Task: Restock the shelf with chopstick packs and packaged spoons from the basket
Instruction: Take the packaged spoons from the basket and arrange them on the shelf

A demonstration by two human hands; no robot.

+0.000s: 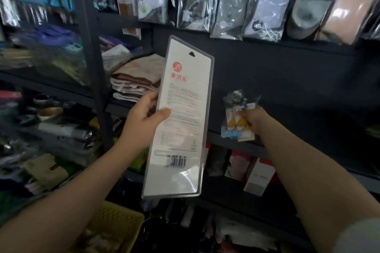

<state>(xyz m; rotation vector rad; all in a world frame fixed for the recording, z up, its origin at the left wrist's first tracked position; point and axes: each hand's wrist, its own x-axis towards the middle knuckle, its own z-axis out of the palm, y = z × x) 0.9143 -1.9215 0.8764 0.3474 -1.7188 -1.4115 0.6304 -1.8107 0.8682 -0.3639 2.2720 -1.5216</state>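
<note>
Chopstick pack (181, 117), a long flat clear-plastic blister with a white printed backing card, red logo and barcode, stands nearly upright in front of the dark metal shelving unit (287, 72), its long axis running bottom to top with a slight lean to the right; the hang hole is at the upper end and the barcode near the lower end. The left hand (147, 116) grips it at its left edge about midway, thumb across the printed face. Just to the right, the right hand (251, 118) is closed around a bundle of small clear-wrapped packets with yellow and blue card (236, 121), held at the front of a dark shelf board. Folded brown and white towels (135, 82) lie on the shelf behind the pack. Bagged goods hang above. A yellow woven plastic basket (115, 224) sits low, below the pack.
</note>
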